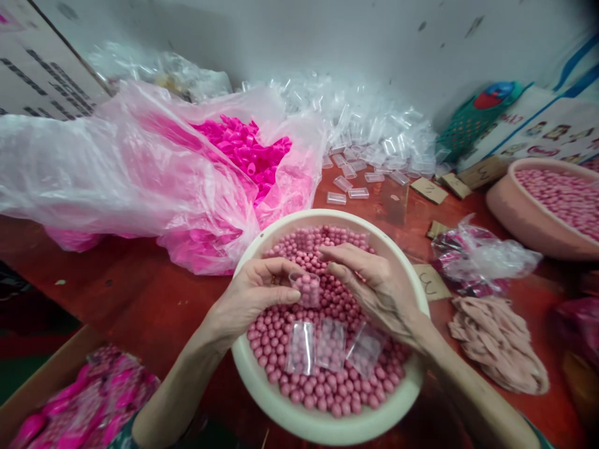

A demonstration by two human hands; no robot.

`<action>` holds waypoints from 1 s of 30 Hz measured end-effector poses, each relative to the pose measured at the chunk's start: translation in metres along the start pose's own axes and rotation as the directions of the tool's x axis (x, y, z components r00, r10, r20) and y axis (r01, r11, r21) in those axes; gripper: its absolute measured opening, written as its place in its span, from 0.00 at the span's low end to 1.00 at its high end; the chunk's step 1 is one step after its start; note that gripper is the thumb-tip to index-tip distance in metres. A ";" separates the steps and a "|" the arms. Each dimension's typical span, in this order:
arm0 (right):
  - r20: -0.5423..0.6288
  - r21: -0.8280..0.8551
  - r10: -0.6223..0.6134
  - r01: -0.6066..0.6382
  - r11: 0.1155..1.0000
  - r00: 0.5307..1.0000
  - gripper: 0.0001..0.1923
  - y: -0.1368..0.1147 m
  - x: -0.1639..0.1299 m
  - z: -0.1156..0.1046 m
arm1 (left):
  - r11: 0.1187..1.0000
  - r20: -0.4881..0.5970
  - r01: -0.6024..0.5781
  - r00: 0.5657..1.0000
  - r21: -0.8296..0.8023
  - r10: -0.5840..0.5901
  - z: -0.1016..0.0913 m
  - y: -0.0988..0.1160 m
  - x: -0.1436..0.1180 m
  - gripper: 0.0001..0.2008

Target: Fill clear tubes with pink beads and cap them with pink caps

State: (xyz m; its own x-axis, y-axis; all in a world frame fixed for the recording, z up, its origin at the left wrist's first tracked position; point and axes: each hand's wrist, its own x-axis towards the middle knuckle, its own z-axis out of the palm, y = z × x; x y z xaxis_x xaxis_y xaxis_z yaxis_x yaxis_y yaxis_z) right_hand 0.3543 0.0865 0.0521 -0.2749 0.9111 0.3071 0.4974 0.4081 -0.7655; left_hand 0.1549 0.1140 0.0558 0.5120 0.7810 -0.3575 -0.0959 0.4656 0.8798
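A cream bowl [262, 380] full of small pink balls [322, 386] sits in front of me on the red table. My left hand [255, 296] grips a small clear plastic tube [306, 288] partly filled with pink balls, held over the bowl. My right hand [369, 284] hovers over the balls beside the tube, fingers curled with fingertips at the tube's mouth; whether it holds any balls is hidden. Three empty clear tubes [330, 344] lie on the balls at the bowl's near side.
A large plastic bag of bright pink caps [243, 146] lies at the left. A heap of empty clear tubes [374, 134] fills the back. Another bowl of pink balls [556, 206] stands at right, near a small plastic bag [477, 255], cardboard tags [429, 189] and a box of pink packets [88, 399].
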 end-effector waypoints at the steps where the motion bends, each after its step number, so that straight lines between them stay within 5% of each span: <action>1: 0.019 0.027 0.001 -0.002 1.000 1.000 0.13 -0.003 0.000 0.001 | 1.000 -0.026 -0.030 0.999 0.003 0.030 0.001 -0.001 0.000 0.10; 4: 0.095 0.085 -0.045 0.037 0.996 0.994 0.11 -0.010 0.000 0.005 | 0.999 -0.018 -0.038 0.999 0.009 0.038 0.003 -0.002 0.000 0.10; 14: 0.077 0.068 -0.056 0.051 0.996 0.995 0.13 -0.010 0.000 0.016 | 0.978 -0.135 -0.111 0.981 0.175 0.136 0.006 -0.004 -0.001 0.08; 19: 0.086 0.092 -0.055 0.047 0.995 0.995 0.18 -0.006 -0.003 0.015 | 0.987 -0.077 -0.089 0.992 0.133 0.100 0.004 -0.007 -0.002 0.09; 25: 0.050 0.109 -0.103 0.097 0.989 0.993 0.10 -0.001 -0.004 0.017 | 0.963 -0.066 -0.140 0.985 0.232 0.159 0.003 -0.006 -0.003 0.08; 30: 0.037 0.055 0.008 -0.010 0.998 0.999 0.10 -0.003 0.000 0.017 | 0.920 -0.111 -0.176 0.967 0.351 0.228 0.006 -0.005 -0.002 0.07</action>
State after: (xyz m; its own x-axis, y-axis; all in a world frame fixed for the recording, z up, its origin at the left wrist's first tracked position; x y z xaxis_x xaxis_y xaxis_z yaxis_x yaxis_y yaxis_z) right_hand 0.3393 0.0842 0.0451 -0.3011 0.9116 0.2800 0.4539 0.3952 -0.7986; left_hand 0.1594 0.1074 0.0542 0.3791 0.9076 -0.1803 0.1212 0.1445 0.9821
